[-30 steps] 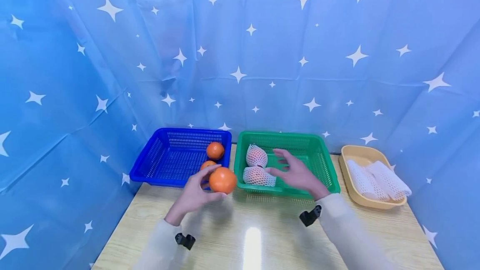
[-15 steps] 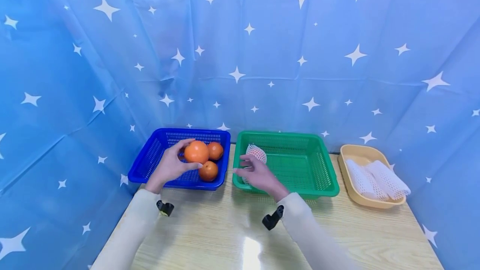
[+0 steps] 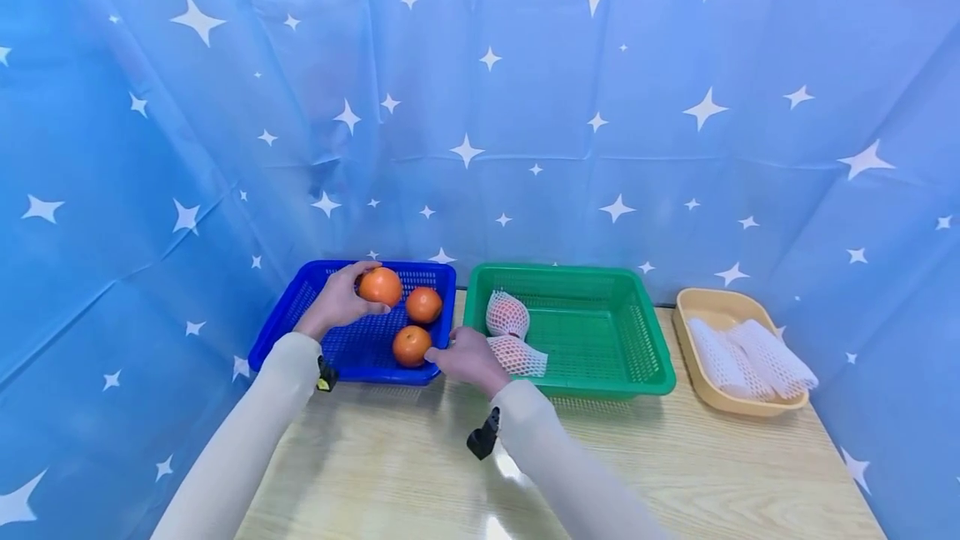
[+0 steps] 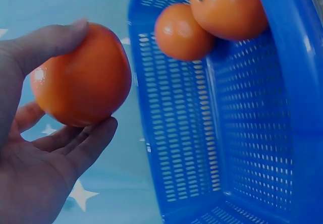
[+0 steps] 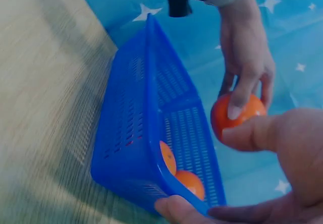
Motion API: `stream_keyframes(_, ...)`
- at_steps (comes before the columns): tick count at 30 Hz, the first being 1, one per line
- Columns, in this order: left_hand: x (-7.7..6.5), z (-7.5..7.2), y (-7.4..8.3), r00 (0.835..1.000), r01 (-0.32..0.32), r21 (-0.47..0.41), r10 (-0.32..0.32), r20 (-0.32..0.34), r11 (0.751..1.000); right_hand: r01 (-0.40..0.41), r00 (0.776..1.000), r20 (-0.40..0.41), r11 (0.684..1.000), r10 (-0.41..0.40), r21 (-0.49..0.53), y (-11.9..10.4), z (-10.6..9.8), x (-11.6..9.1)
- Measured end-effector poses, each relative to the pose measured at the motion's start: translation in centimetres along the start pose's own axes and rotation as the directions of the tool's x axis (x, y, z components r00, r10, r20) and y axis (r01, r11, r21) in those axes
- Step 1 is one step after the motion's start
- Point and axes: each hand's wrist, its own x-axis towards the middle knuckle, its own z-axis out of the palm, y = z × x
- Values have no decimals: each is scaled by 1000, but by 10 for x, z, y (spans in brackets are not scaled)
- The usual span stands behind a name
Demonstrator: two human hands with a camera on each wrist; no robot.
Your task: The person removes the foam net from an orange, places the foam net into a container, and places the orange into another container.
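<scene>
In head frame, blue basket (image 3: 378,375) is seen left of lower centre. Right hand (image 3: 472,359) is placed at its right edge, thumb and fingers apart. By left hand (image 3: 336,304), round orange (image 3: 381,287) is clasped above basket, at hand's upper right; loose oranges (image 3: 412,346) are seen lower right.

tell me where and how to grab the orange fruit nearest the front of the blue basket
Probably from above, gripping the left and right sides of the front orange fruit: it is round, with another fruit just behind it and the front wall of the blue basket close before it.
</scene>
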Motion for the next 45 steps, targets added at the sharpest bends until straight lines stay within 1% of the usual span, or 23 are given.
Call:
stream_keyframes(4, 15, 5, -10, 999, 27, 17, -27, 32, 999, 17, 999, -39, 995, -22, -102, -3, 12, 13)
stream_keyframes(6, 23, 7, -14, 998, 36, 26, -38, 47, 999, 21, 996, -77, 984, -35, -177, -4, 17, 18)
stream_keyframes(8, 31, 10, -18, 997, 50, 44, -52, 56, 998, 5, 992, -117, 968, -36, -252, -5, 21, 22)
stream_keyframes(10, 38, 13, -23, 995, 64, 72, -69, 70, 995, -13, 989, -146, 954, -32, -300, -6, 24, 24)
stream_keyframes(12, 43, 15, -26, 992, 82, 111, -92, 82, 990, -20, 986, -162, 947, -34, -322, -7, 26, 25)
stream_keyframes(16, 50, 20, -31, 985, 114, 184, -136, 108, 976, -26, 989, -149, 939, -27, -342, -10, 28, 27)
stream_keyframes(19, 58, 26, -35, 982, 106, 257, -143, 127, 960, -28, 990, -142, 935, -25, -355, -11, 28, 28)
stream_keyframes(23, 68, 35, -38, 977, 96, 343, -154, 148, 934, -40, 989, -146, 936, -13, -350, -11, 30, 29)
stream_keyframes(26, 73, 40, -39, 965, 135, 375, -208, 161, 917, -57, 990, -142, 938, 8, -342, -13, 30, 28)
stream_keyframes(29, 76, 43, -40, 950, 168, 404, -257, 176, 899, -54, 990, -144, 932, 2, -359, -14, 30, 26)
stream_keyframes(31, 77, 44, -40, 943, 180, 414, -276, 185, 892, -47, 989, -144, 927, -7, -371, -14, 31, 26)
stream_keyframes(33, 78, 45, -41, 941, 181, 424, -282, 189, 888, -38, 989, -146, 924, -20, -381, -14, 32, 26)
stream_keyframes(38, 82, 49, -45, 934, 186, 408, -290, 210, 894, -35, 987, -158, 923, -29, -384, -14, 33, 25)
stream_keyframes(43, 82, 50, -46, 937, 187, 374, -279, 211, 909, -45, 988, -156, 926, -15, -374, -14, 34, 24)
stream_keyframes(45, 82, 51, -46, 935, 198, 356, -285, 209, 913, -50, 988, -154, 928, -8, -369, -15, 34, 24)
